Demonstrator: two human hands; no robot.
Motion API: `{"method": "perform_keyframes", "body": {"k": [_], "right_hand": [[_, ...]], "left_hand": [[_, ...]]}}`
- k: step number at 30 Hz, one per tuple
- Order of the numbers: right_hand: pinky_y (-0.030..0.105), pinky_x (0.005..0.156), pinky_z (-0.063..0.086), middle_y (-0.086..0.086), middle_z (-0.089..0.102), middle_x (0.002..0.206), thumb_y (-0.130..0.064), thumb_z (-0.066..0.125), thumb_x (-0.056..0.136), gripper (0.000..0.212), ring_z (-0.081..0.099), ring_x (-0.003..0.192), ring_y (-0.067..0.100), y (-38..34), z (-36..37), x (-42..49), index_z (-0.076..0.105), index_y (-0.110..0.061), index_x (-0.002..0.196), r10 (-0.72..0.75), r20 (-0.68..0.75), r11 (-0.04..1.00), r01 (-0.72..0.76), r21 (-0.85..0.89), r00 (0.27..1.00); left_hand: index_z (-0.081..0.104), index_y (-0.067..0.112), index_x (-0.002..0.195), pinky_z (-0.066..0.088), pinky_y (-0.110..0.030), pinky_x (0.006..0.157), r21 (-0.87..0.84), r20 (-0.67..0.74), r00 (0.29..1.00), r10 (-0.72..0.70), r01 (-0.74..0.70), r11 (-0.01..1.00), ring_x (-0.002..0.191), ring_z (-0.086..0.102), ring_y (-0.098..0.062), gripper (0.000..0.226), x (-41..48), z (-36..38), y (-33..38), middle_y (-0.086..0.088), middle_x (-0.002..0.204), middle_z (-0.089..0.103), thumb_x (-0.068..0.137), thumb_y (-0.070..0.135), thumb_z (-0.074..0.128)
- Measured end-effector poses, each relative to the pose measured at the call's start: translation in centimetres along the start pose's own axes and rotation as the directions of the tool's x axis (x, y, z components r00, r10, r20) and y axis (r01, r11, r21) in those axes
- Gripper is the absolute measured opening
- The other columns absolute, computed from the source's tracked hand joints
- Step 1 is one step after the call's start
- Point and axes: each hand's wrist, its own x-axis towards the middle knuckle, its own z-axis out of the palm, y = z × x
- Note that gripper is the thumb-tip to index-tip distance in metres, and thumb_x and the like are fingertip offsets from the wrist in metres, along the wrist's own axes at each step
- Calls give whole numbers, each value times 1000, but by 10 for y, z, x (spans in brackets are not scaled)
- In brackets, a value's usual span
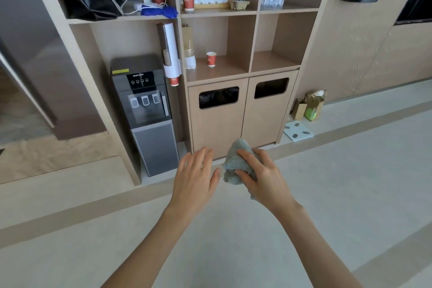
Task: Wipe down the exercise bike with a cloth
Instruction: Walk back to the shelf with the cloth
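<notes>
Right now, right hand [264,175] grips cloth [236,161]; left hand [195,175] open.

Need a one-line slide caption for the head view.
Right hand grips a grey cloth, left hand open beside it, before a water dispenser; no exercise bike in view.

Pale floor [233,241] with white scale [298,132], paper bags [308,106] and grey water dispenser [146,112].
</notes>
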Motion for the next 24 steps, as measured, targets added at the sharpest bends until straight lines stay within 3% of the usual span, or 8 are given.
{"method": "perform_keyframes", "body": {"k": [8,12,18,24], "right_hand": [[40,75,54,12,50,125,-28,64,88,46,56,103,32,79,53,131,54,-16,131,5,19,1000,-5,23,1000],[44,76,55,14,50,125,-26,65,87,46,57,104,33,132,74,213,54,-15,130,-12,14,999,12,32,1000],[44,67,56,11,49,125,-28,65,87,46,58,98,32,203,95,346,53,-18,130,-44,-2,999,44,29,999],[44,68,57,13,49,127,-28,65,87,46,55,107,32,252,121,438,53,-18,130,-80,14,995,79,59,997]], "left_hand": [[54,5,129,41,-42,101,-7,19,1000,19,-19,1000,119,53,-24,45,127,79,-48,-9,132,55,94,32,51],[56,4,127,42,-42,98,-2,6,1000,3,-3,1000,115,56,-25,45,211,120,-64,-11,129,58,89,29,59],[54,3,128,42,-43,100,5,-10,1000,-23,23,1000,114,56,-27,44,342,168,-92,-12,131,56,91,27,52],[55,3,127,43,-43,99,15,-3,997,-72,72,997,113,57,-27,44,426,211,-115,-13,130,57,90,27,54]]}}
